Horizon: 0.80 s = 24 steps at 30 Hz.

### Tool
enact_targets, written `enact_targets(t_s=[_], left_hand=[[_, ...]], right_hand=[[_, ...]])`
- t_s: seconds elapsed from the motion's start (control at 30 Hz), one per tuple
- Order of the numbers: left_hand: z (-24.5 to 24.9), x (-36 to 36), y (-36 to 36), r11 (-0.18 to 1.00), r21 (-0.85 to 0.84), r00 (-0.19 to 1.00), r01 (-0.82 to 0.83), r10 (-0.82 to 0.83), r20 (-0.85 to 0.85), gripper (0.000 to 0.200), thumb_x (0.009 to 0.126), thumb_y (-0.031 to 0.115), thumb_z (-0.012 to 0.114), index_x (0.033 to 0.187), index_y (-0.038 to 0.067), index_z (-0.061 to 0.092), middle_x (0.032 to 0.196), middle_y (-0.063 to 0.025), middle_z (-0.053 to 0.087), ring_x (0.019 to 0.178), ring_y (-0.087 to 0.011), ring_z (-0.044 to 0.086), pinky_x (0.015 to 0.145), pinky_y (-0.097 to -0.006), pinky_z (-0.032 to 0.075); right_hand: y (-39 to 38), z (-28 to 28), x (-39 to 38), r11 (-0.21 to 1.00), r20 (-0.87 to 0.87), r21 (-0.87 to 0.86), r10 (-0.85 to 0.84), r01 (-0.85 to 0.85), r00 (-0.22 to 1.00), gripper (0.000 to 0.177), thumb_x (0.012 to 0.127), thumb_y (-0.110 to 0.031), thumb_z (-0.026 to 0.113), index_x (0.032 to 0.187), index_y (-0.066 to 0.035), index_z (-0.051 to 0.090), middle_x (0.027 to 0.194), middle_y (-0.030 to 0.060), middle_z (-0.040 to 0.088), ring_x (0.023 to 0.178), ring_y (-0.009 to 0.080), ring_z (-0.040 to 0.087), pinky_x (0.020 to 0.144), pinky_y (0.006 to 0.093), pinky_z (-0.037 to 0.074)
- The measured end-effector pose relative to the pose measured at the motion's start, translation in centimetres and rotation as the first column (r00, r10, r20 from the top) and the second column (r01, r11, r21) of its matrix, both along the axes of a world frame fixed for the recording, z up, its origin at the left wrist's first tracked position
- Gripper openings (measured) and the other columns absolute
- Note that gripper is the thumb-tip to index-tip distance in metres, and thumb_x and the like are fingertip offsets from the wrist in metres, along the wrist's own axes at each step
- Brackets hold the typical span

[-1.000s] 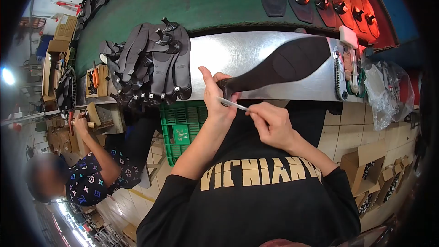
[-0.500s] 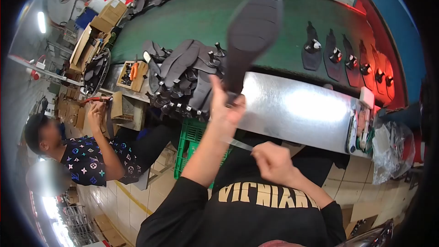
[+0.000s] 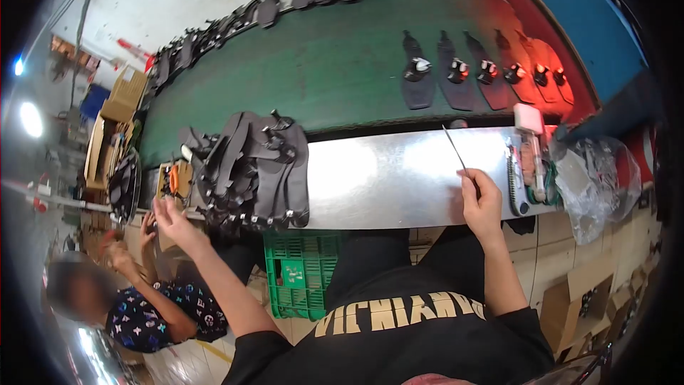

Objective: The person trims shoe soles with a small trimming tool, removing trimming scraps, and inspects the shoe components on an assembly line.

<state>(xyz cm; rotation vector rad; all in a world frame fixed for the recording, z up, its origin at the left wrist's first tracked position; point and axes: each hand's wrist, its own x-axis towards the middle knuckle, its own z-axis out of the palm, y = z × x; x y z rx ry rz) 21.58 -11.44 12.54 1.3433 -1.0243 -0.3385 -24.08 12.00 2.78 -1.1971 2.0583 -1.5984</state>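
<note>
My left hand (image 3: 178, 227) is raised at the left, its fingers stretched and holding nothing. It is in front of the small wooden tool box and just left of a heap of dark shoe soles (image 3: 246, 167), several with small black pieces attached. Over the bare metal worktop, my right hand (image 3: 483, 203) is closed on the lower end of a thin, narrow strip (image 3: 454, 148) that points up and left. What the strip is made of, I cannot make out.
Beyond the metal worktop (image 3: 349, 178) runs a green conveyor belt (image 3: 320, 57), with a row of soles (image 3: 456, 75) under red light. A green crate (image 3: 303, 271) stands below the worktop. At the left a co-worker (image 3: 153, 314) handles a tool; a plastic bag (image 3: 595, 178) hangs at the right.
The dark sole has left my left hand, which has moved left and opened. My right hand has risen from my lap to above the worktop with the strip. The view has shifted.
</note>
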Motion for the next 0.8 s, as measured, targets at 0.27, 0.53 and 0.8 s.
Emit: enact_targets(t_s=[0.27,0.53,0.8], left_hand=[[-8.4,-32.5,-3.4,0.498,0.247,0.501,0.832,-0.864,0.054,0.043,0.089,0.024,0.066,0.125,0.002,0.058,0.114,-0.0114,0.065,0.103,-0.0172,0.062,0.088,-0.0277,0.048],[-16.1,-49.2,-5.1,0.767,0.280,0.500,0.577,-0.603,0.621,0.034,0.082,0.029,0.068,0.108,0.009,0.061,0.117,-0.0178,0.055,0.105,-0.0372,0.056,0.089,-0.0403,0.047],[-7.0,-39.8,-1.0,0.359,-0.070,0.311,0.931,-0.876,-0.368,0.024,0.081,0.004,0.071,0.103,-0.001,0.062,0.104,-0.0083,0.063,0.089,-0.0133,0.060,0.078,-0.0271,0.048]], right_hand=[[-0.3,-1.5,-4.7,0.970,-0.469,0.172,-0.071,0.170,0.880,0.035,0.083,0.001,0.057,0.118,-0.005,0.060,0.091,0.0140,0.053,0.084,0.0317,0.055,0.073,0.0413,0.046],[0.2,-0.7,-5.3,0.941,-0.581,0.245,-0.050,0.234,0.812,0.041,0.076,-0.001,0.063,0.117,-0.007,0.060,0.099,0.0151,0.052,0.091,0.0331,0.051,0.082,0.0425,0.043],[-1.2,0.4,-4.4,0.988,0.427,-0.151,0.075,-0.011,0.901,0.016,0.090,-0.008,0.059,0.104,-0.002,0.063,0.112,0.0097,0.059,0.093,0.0190,0.056,0.085,0.0322,0.045]])
